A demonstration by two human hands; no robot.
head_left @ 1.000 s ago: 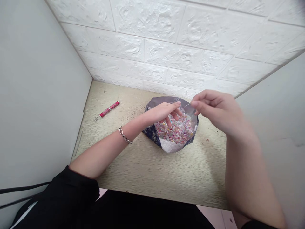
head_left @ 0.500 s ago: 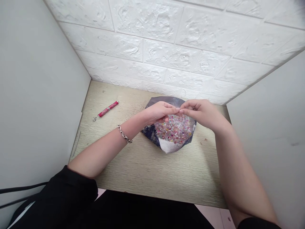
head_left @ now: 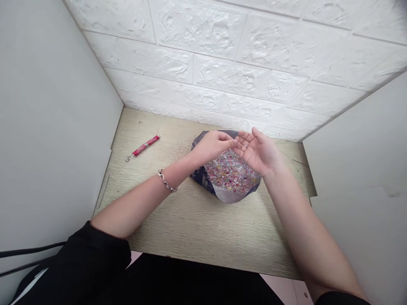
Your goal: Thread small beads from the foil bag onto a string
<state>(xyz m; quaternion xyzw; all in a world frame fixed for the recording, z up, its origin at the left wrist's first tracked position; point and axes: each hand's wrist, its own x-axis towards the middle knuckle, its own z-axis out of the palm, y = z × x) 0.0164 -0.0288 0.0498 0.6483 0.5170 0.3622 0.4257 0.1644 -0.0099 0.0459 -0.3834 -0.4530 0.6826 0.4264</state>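
Observation:
My left hand (head_left: 213, 148), with a chain bracelet (head_left: 165, 182) on its wrist, has thumb and forefinger pinched together. What they hold, if anything, is too small to make out. My right hand (head_left: 258, 152) is turned palm up with its fingers stretched out, and the left fingertips meet its fingers. A tiny pale speck, perhaps a bead, shows on those fingers. Below both hands lies an open dark blue and grey bag (head_left: 201, 178), its edges spread out. Many small pink, white and yellow beads (head_left: 233, 173) fill it. The hands cover part of its far side.
A slim red packet or tube (head_left: 146, 145) lies at the left of the wooden tabletop (head_left: 190, 228), with small silvery bits (head_left: 127, 159) near it. A white brick-patterned wall (head_left: 206, 72) stands behind, and pale panels (head_left: 359, 169) close in both sides.
My right hand has turned from a pinch to palm up, its fingers opening out. The left hand keeps its pinch nearly in place.

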